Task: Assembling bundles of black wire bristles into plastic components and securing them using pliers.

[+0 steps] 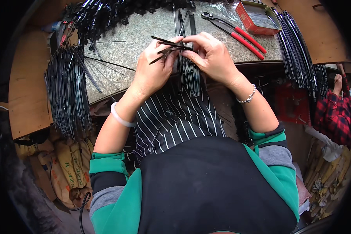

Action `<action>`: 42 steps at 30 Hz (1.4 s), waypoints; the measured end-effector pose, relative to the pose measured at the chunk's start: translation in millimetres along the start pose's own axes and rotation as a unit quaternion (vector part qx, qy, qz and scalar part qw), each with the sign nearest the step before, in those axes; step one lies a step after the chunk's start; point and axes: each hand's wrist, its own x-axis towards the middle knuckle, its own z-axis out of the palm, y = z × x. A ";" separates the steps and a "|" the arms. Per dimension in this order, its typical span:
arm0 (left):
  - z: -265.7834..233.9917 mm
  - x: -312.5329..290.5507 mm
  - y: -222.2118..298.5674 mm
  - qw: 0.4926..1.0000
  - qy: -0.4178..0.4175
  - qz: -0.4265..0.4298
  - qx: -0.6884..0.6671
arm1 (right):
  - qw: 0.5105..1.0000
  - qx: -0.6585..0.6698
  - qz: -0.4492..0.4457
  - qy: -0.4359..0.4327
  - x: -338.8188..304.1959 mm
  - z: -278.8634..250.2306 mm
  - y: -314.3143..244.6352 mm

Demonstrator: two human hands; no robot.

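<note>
My left hand (155, 64) is closed around several short black metal strips (164, 40) that look like umbrella ribs; their ends stick out past its fingers to the left. My right hand (211, 55) pinches the other end of these pieces, its fingertips meeting the left ones over the table's near edge. Below both hands a bundle of long thin black ribs (190, 76) lies across the stone-topped table (144, 25) and overhangs its edge toward my lap. The exact joint between my fingertips is too small to make out.
Pliers with red handles (249, 45) lie right of my hands, near a red tin (249, 22) of thin metal pieces. Rib bundles hang over the edge at left (68, 91) and right (300, 54). Black umbrella-like frames (105, 13) pile up at the back. Another person's plaid sleeve (335, 117) shows far right.
</note>
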 end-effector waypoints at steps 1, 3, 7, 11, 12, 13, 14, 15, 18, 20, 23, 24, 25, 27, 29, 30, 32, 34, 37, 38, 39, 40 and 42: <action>2.3 -0.7 -1.1 0.999 0.015 -0.001 -0.036 | 1.000 0.023 0.016 0.005 1.4 0.3 -2.2; 3.5 1.9 5.9 0.993 0.042 -0.001 -0.112 | 0.999 0.045 0.018 0.000 1.6 3.3 1.4; -4.6 9.7 16.3 0.994 0.018 0.016 -0.107 | 0.988 0.146 0.041 -0.007 -2.3 8.6 7.9; 4.4 11.7 6.7 0.993 0.043 0.032 -0.101 | 0.956 0.275 0.098 0.013 -15.4 4.7 12.2; 5.3 11.0 4.7 0.993 0.051 0.040 -0.098 | 0.951 0.275 0.133 0.047 -23.5 -7.0 7.6; 6.8 11.1 5.2 0.993 0.051 0.041 -0.102 | 0.944 0.271 0.169 0.083 -36.0 -21.0 4.4; 5.5 10.2 5.3 0.993 0.055 0.039 -0.102 | 0.938 0.281 0.200 0.015 -52.3 -35.1 5.8; 4.0 8.7 5.0 0.992 0.060 0.037 -0.101 | 0.927 0.290 0.230 -0.054 -69.1 -47.1 7.1; 2.6 7.8 4.4 0.993 0.069 0.035 -0.093 | 0.965 -0.009 0.107 -0.241 -112.6 -35.9 17.4; 7.0 12.6 6.9 0.991 0.067 0.048 -0.103 | 0.986 -0.026 0.091 -0.135 -116.9 6.4 23.4; 4.8 12.5 15.3 0.994 0.058 0.041 -0.088 | 0.990 0.005 0.064 -0.126 -100.4 62.3 37.3; 3.8 13.3 14.3 0.995 0.054 0.032 -0.079 | 0.985 0.080 0.087 -0.125 -97.8 81.3 47.8; 4.6 13.9 11.1 0.991 0.068 0.064 -0.095 | 0.974 0.154 0.107 -0.125 -93.2 87.9 50.0; 4.3 12.0 10.0 0.990 0.070 0.066 -0.099 | 0.977 0.116 0.092 -0.152 -93.1 80.1 56.2; 2.0 9.5 11.9 0.989 0.053 0.040 -0.133 | 0.975 0.036 0.074 -0.207 -95.5 63.5 57.9; -1.4 8.4 14.1 0.989 0.055 0.044 -0.133 | 0.976 0.034 0.071 -0.205 -98.7 53.7 54.8; -11.9 6.6 22.7 0.946 0.002 -0.136 -0.296 | 0.990 0.083 -0.070 -0.087 -106.2 27.9 37.1; -26.4 6.0 31.6 0.892 0.061 -0.119 -0.432 | 0.985 0.138 -0.029 -0.102 -95.6 -14.8 -9.8; -51.3 9.9 50.9 0.870 0.177 -0.059 -0.457 | 0.968 0.231 0.053 -0.080 -59.7 -71.3 -69.8; -57.9 8.9 57.0 0.880 0.228 -0.023 -0.417 | 0.955 0.271 0.093 -0.081 -42.8 -86.7 -87.3; -60.9 9.4 60.7 0.918 0.244 0.040 -0.309 | 0.925 0.344 0.135 -0.087 -26.9 -97.2 -101.6; -63.2 11.7 63.8 0.941 0.259 0.102 -0.195 | 0.887 0.416 0.175 -0.094 -12.5 -103.6 -111.6; -71.2 20.9 76.2 0.965 0.215 0.147 0.016 | 0.881 0.429 0.171 -0.108 8.1 -108.1 -117.4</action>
